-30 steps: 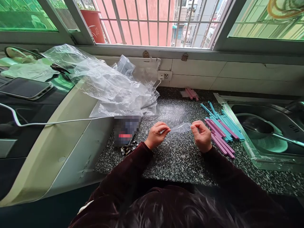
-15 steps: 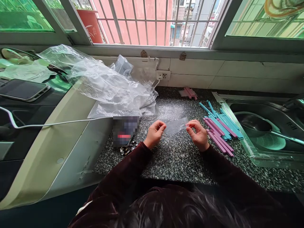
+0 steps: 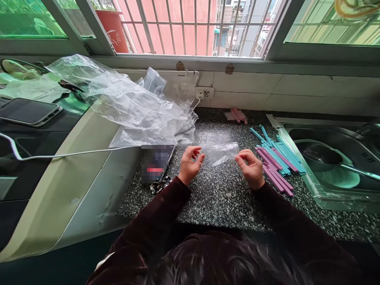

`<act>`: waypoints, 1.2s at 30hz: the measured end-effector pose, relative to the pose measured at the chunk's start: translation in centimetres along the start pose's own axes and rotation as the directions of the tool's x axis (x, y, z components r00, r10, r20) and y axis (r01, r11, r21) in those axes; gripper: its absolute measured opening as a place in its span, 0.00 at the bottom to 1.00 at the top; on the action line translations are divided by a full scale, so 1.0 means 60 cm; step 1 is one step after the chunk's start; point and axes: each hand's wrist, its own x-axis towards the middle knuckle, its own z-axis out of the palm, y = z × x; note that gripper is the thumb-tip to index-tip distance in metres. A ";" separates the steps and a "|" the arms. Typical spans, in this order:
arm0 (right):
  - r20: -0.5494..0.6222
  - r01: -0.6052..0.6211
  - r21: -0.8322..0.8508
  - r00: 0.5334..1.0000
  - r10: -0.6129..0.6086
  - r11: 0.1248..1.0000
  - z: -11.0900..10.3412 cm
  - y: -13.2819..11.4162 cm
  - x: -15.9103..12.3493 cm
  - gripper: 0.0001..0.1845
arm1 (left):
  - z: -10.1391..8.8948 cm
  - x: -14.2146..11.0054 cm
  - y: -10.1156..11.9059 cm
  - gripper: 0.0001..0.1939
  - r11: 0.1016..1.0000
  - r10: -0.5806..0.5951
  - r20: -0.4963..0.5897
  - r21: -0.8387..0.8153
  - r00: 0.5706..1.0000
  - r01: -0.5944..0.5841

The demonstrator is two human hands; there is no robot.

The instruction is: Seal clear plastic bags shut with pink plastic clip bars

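A small clear plastic bag (image 3: 222,153) hangs between my hands above the speckled stone counter (image 3: 213,198). My right hand (image 3: 249,168) pinches the bag's right end between thumb and fingers. At the bag's left end, my left hand (image 3: 190,164) has thumb and fingers apart, with a gap between its fingertips and the plastic. Just right of my right hand lie several flat pink strips (image 3: 277,179) and a pile of turquoise strips (image 3: 287,154).
Large crumpled plastic bags (image 3: 139,111) cover the back left, over a pale appliance (image 3: 80,158). A partly blurred phone (image 3: 162,166) lies left of my left hand. Pink strips in a bag (image 3: 237,115) sit near the wall. A sink (image 3: 326,190) with a pan (image 3: 319,152) is at right.
My left hand has let go of the bag's left end and its fingers have parted. The bag has shifted slightly, its right end lifting, still in my right hand.
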 end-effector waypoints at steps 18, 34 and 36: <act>0.052 -0.049 -0.104 0.997 0.055 0.993 -0.001 -0.001 -0.002 0.10 | 0.003 -0.005 0.012 0.03 0.796 0.511 0.133 0.300 0.849 -0.526; 0.064 0.095 -0.122 0.994 -0.087 0.988 -0.007 -0.001 -0.004 0.07 | 0.002 -0.005 0.012 0.08 0.875 0.353 0.219 0.266 0.909 -0.404; 0.078 0.094 -0.117 0.993 -0.085 0.989 -0.007 -0.002 -0.004 0.07 | 0.005 -0.006 0.011 0.07 0.881 0.332 0.256 0.260 0.908 -0.395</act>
